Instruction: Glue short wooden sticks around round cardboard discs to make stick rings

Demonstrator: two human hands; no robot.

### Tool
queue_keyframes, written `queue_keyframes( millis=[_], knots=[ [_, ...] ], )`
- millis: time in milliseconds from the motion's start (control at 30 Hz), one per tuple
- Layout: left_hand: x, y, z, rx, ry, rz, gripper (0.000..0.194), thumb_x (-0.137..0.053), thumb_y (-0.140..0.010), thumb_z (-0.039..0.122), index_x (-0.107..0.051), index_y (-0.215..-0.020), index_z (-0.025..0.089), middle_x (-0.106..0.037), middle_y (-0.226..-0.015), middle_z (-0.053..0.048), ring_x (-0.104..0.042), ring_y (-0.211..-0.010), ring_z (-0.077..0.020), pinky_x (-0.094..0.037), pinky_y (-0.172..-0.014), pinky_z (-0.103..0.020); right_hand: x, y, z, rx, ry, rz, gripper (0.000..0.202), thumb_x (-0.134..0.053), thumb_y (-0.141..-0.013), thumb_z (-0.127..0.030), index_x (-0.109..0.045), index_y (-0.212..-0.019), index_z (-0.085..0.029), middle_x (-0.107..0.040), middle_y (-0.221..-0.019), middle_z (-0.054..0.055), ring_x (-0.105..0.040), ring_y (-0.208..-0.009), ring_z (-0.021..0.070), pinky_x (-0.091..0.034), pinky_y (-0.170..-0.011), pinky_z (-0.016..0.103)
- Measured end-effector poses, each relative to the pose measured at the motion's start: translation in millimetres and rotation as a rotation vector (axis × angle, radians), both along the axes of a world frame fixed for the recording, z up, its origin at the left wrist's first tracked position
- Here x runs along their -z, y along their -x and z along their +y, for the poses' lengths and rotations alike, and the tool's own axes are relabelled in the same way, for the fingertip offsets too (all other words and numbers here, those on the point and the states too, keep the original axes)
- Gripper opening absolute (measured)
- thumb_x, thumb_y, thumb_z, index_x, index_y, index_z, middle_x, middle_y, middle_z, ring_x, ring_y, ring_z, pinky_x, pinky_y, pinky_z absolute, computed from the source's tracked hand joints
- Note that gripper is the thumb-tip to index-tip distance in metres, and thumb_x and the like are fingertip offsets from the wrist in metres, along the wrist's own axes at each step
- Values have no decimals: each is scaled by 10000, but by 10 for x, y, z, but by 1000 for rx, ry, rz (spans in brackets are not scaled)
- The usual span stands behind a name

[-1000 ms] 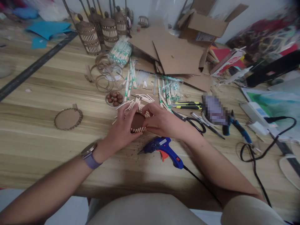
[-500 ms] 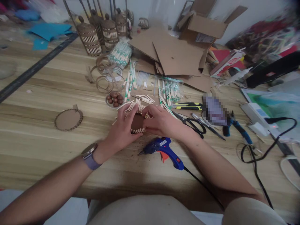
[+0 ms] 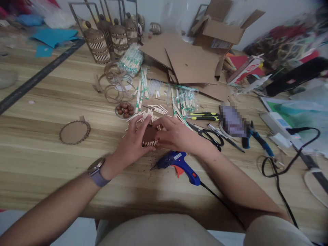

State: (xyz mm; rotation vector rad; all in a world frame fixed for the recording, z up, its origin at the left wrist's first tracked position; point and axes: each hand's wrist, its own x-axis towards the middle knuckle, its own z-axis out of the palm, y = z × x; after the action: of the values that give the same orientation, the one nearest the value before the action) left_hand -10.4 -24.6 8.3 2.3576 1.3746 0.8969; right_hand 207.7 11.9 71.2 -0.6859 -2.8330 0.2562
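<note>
A round brown cardboard piece (image 3: 150, 134) with short pale sticks along its rim lies between my hands. My left hand (image 3: 132, 138) grips it from the left, thumb at the near edge and fingers on the far side. My right hand (image 3: 175, 133) is bent over its right edge with the fingers pinched together. Whatever those fingertips hold is hidden. Loose cut sticks (image 3: 159, 108) lie just beyond my hands. On the near side a blue hot glue gun (image 3: 176, 162) rests on the table, its nozzle pointing left.
A cardboard disc with a braided rim (image 3: 74, 132) lies at left. Beyond are a bowl of brown beads (image 3: 124, 110), wrapped chopsticks (image 3: 186, 99), cardboard sheets (image 3: 192, 65) and stick lanterns (image 3: 96, 44). Scissors (image 3: 208, 135), yellow-black cutters (image 3: 205, 116) and blue pliers (image 3: 258, 138) lie at right.
The view has shifted slightly. Both hands keep almost the same place around the cardboard piece, with the right fingers a little lower over its edge.
</note>
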Motion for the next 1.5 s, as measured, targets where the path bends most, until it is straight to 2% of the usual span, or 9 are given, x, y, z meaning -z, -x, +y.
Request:
queue_keyframes(
  millis=[133,267,400,500,633,833,1000,1233,1500],
  knots=[
    [12,22,6,5,14,-11,1222,-932,-656,305,-134,-1580,357,-303,-1501,-147,-359,-1448,-389,-392,-1163,-607,-231,-193,-130,136,-49,179,289,-617,-973,-394,-657,-1161,-179,-600,-1211,145,-552,-1127,288,-443,-948,429],
    [16,39,9,4,22,-6,1224,-935,-645,283,-147,-1580,346,-297,-1515,-149,-338,-1461,-388,-353,-1187,-611,-341,-486,-424,441,31,165,196,-582,-981,-335,-637,-848,-202,-636,-866,72,-601,-859,238,-456,-778,354],
    [-5,10,-11,-33,14,-22,1270,-967,-582,288,-174,-1574,334,-300,-1516,-152,-336,-1455,-405,-349,-1183,-630,-161,-604,-820,626,409,-121,222,-703,-883,-376,-567,-798,-222,-627,-728,10,-570,-638,184,-371,-577,275],
    [-31,-34,-42,-62,1,-24,1282,-972,-569,282,-174,-1572,336,-299,-1522,-152,-327,-1462,-405,-373,-1173,-627,53,-562,-1041,723,551,-111,260,-764,-791,-336,-528,-801,-227,-613,-716,-10,-533,-596,162,-353,-555,260],
    [-41,-83,-73,-98,-8,-13,1271,-962,-588,262,-163,-1571,353,-284,-1531,-147,-334,-1465,-404,-424,-1147,-613,179,-542,-1141,826,655,64,142,-637,-750,-207,-501,-784,-233,-539,-655,-44,-463,-555,134,-330,-543,252],
    [-10,-105,-77,-116,-42,16,1239,-931,-645,255,-118,-1573,357,-291,-1522,-155,-344,-1459,-414,-453,-1116,-619,112,-740,-1174,875,982,495,217,-692,-701,-302,-599,-882,-226,-567,-747,-17,-509,-652,155,-415,-579,261],
    [-11,-100,-75,-113,-42,4,1154,-885,-703,261,-128,-1570,353,-290,-1514,-155,-349,-1452,-413,-473,-1093,-621,243,-716,-1092,857,1247,760,283,-806,-669,-391,-703,-865,-214,-642,-742,16,-573,-666,173,-478,-608,288],
    [-6,-91,-70,-114,-44,-5,1185,-903,-665,232,-144,-1568,349,-308,-1498,-159,-351,-1444,-420,-467,-1093,-634,331,-530,-757,593,979,677,284,-758,-801,-476,-703,-798,-197,-729,-784,61,-678,-737,207,-562,-703,334],
    [-8,-91,-75,-111,-44,-2,1192,-907,-655,205,-148,-1565,337,-309,-1477,-156,-368,-1433,-411,-453,-1112,-619,420,-585,-827,723,727,521,314,-696,-838,-525,-679,-804,-213,-714,-772,50,-662,-672,210,-543,-589,303]
  ],
)
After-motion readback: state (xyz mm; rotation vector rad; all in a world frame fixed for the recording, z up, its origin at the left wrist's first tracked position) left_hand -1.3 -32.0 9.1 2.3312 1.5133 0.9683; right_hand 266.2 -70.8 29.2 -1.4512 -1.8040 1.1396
